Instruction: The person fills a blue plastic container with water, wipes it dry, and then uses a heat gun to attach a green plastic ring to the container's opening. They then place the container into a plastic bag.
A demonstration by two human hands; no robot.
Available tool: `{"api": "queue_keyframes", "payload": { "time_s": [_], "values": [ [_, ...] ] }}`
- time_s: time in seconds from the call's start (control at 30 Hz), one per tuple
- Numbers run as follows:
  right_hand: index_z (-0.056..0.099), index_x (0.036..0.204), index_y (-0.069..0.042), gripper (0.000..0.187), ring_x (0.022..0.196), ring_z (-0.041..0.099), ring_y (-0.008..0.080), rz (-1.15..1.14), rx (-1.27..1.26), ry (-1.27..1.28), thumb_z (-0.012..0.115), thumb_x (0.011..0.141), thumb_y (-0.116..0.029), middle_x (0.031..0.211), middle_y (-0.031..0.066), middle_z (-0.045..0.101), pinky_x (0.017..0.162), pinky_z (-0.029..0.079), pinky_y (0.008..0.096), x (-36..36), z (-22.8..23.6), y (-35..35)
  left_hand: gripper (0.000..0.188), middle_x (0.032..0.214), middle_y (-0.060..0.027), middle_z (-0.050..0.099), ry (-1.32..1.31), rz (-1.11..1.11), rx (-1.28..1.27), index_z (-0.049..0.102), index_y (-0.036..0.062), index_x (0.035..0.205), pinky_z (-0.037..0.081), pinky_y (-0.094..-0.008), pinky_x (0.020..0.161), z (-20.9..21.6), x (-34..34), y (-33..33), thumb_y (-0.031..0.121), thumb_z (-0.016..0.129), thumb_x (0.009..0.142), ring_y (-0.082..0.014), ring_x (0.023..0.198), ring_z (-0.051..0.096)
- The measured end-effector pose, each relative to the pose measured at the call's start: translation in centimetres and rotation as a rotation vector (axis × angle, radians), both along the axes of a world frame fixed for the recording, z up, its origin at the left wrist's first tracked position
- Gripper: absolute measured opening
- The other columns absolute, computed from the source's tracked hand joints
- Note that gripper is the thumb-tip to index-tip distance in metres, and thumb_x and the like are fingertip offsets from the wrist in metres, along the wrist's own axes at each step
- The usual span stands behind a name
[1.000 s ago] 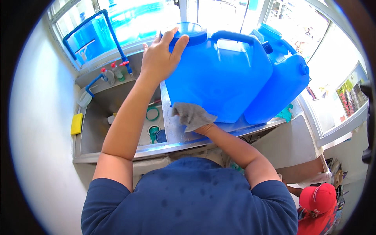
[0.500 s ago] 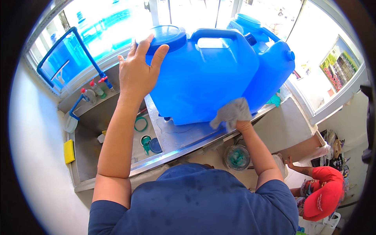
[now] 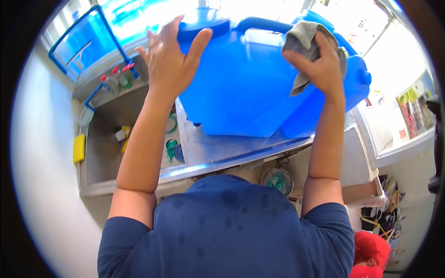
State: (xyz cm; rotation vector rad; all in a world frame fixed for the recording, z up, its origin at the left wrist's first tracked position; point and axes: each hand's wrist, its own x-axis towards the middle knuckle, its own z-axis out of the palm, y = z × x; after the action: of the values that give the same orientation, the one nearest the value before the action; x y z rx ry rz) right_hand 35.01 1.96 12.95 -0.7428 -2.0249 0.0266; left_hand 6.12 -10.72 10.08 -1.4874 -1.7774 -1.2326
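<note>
The left hand [image 3: 174, 62], fingers spread apart, rests against a round lid [image 3: 219, 28]. Right of it, the smooth, angular blue jug [image 3: 236, 85] looks stiff, heavy if filled; its moulded handle [image 3: 262, 23], between the hands, seems the best hold. The right hand [image 3: 322, 67] clamps a soft, rumpled grey cloth [image 3: 302, 39].

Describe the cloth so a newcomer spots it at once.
On the steel counter, find the nearer big blue jug. At its upper right, the right grip holds the cloth, the only crumpled grey fabric against smooth blue plastic.
</note>
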Motion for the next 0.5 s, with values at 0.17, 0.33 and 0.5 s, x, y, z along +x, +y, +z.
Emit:
{"api": "queue_keyframes", "payload": {
  "time_s": [0.17, 0.33, 0.5],
  "values": [
    [0.068, 0.120, -0.007, 0.055, 0.112, 0.057, 0.0328, 0.013, -0.100, 0.015, 0.065, 0.088, -0.051, 0.117, 0.0190, 0.061, 0.095, 0.046, 0.0398, -0.5, 2.1, 1.6, 0.081, 0.143, -0.0264, 0.048, -0.079, -0.177, -0.009, 0.033, 0.0054, 0.150, 0.016, -0.0580, 0.115, 0.3, -0.4, -1.0, 0.061, 0.051, 0.094, -0.0427, 0.139, 0.038],
    [0.068, 0.114, -0.004, 0.049, 0.085, 0.064, 0.0321, -0.106, -0.083, -0.120, 0.052, 0.098, -0.047, 0.088, 0.0189, 0.066, 0.081, 0.049, 0.0390, 1.3, 3.5, 2.3, 0.076, 0.139, -0.0209, 0.054, 0.001, -0.162, -0.061, 0.038, 0.0108, 0.146, 0.002, -0.0679, 0.114, 0.7, -0.7, -2.0, 0.064, 0.052, 0.094, -0.0421, 0.134, 0.045],
    [0.067, 0.099, -0.001, 0.046, 0.069, 0.062, 0.0261, -0.154, -0.280, -0.234, 0.049, 0.100, -0.044, 0.072, 0.0146, 0.063, 0.070, 0.049, 0.0369, 0.8, 4.7, 3.1, 0.087, 0.154, -0.0199, 0.037, -0.075, -0.263, -0.140, 0.028, 0.0166, 0.153, 0.008, -0.0699, 0.114, -0.2, -1.4, -2.2, 0.075, 0.042, 0.091, -0.0440, 0.140, 0.036]
  ]
}}
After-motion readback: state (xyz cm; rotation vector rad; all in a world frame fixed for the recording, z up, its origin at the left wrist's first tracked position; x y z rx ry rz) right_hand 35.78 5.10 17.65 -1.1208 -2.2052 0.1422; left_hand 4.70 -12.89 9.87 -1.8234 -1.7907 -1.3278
